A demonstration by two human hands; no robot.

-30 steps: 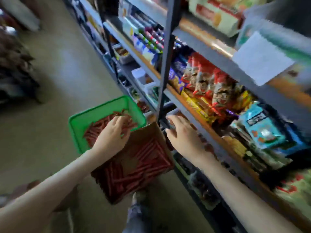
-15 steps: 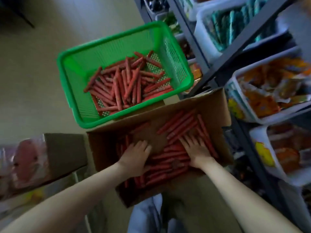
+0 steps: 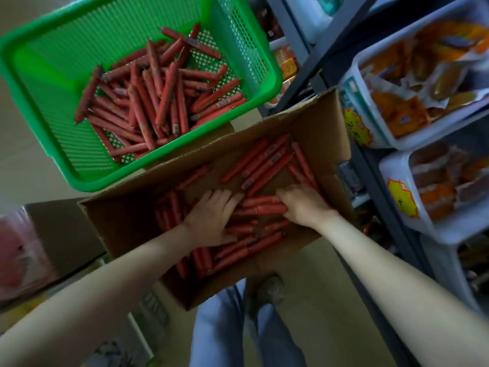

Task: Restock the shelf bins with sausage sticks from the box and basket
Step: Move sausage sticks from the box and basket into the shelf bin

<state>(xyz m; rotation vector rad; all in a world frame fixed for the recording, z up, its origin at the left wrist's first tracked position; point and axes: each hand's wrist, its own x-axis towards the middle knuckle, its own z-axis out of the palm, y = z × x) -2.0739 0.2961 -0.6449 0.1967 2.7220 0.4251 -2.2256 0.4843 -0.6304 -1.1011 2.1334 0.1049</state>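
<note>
Cardboard, brown and matte w/ a corrugated cut edge, makes the open box (image 3: 317,128). Inside lie the sausage sticks (image 3: 264,160): thin red cylinders in glossy wrap w/ small pale labels, some in a tidy row by the far right corner, others loose across the bottom. A green plastic basket (image 3: 53,64), rectangular w/ slotted walls and a lattice bottom, holds a crossed heap of the same sticks. Its near rim meets the far edge of the box. At right, white plastic shelf bins (image 3: 447,234) w/ rounded corners sit in a dark metal frame (image 3: 341,35). They are filled w/ orange packets and carry jagged yellow stickers (image 3: 356,128).

The left hand (image 3: 211,218) lies flat on the sticks near the box centre, fingers straight and close together, thumb out to the side; it grips nothing. The right hand (image 3: 304,205) rests by the right wall, fingers bent down onto stick ends and pointing to the left hand; if they pinch any, I cannot tell.

Vs. 1 sec ago: left hand was over the basket, right hand at the shelf; now both are in the box. Vs. 0.5 sec ago: the right fingers were spread toward the far wall.
</note>
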